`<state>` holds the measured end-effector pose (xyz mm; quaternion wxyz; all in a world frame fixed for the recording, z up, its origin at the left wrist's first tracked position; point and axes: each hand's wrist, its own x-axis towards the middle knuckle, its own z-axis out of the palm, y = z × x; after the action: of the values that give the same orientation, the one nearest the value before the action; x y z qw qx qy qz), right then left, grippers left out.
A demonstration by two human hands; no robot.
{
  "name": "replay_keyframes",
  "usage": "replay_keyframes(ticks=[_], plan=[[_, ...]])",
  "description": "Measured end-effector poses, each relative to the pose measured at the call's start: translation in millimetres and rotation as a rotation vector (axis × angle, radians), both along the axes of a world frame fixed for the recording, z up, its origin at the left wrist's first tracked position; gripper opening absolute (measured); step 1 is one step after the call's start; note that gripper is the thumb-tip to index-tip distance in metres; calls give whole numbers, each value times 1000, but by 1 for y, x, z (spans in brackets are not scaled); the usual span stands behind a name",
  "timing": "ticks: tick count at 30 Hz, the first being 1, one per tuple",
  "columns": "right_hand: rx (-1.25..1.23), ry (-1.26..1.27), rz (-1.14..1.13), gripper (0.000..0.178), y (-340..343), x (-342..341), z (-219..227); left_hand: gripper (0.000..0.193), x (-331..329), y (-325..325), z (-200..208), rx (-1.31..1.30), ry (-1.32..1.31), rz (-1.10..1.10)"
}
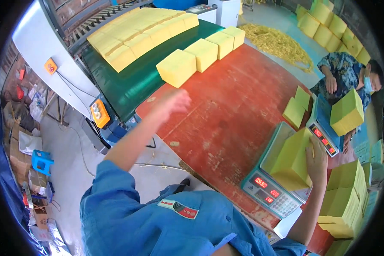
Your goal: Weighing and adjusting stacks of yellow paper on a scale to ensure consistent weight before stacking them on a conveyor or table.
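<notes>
My left hand (175, 103) is out over the near left part of the red table (226, 123), somewhat blurred, fingers stretched and nothing in it. Just beyond it stands a block-like stack of yellow paper (177, 68), the closest in a row. On the right, another yellow paper stack (291, 161) sits on a digital scale (272, 194) whose red display is lit. My right hand (318, 160) lies against the right side of this stack, its fingers extended along the paper. The stack's underside and the covered part of the scale's pan are hidden.
A green conveyor belt (145, 83) carries rows of yellow stacks at the far left. Across the table, a person (343, 70) works at a second scale (322, 123) with a yellow stack. More stacks (343, 202) stand at my right. A yellow scrap pile (277, 45) covers floor beyond.
</notes>
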<state>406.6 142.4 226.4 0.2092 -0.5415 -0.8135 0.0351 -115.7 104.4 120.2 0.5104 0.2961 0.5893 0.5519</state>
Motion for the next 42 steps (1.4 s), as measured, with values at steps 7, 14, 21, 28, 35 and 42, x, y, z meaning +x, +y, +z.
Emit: replay_keyframes(ticks=[7, 14, 21, 28, 35, 42], plan=[[-1, -102, -56, 43, 19, -33, -4, 57, -199, 142, -23, 33, 1242, 354], [-88, 118, -90, 44, -77, -130, 12, 70, -203, 172, -19, -192, 500, -290], [-278, 309, 185, 53, -97, -197, -15, 62, -70, 144, -17, -16, 638, -1185], [-415, 299, 289, 58, -34, -202, -80, 65, 106, 42, 40, 134, 1097, -1560], [-764, 311, 367, 66, -58, -170, -114, 44, 79, -123, -44, 131, 375, 146], [-690, 123, 293, 77, -97, -174, -121, 73, 161, -235, -126, -123, 50, -68]])
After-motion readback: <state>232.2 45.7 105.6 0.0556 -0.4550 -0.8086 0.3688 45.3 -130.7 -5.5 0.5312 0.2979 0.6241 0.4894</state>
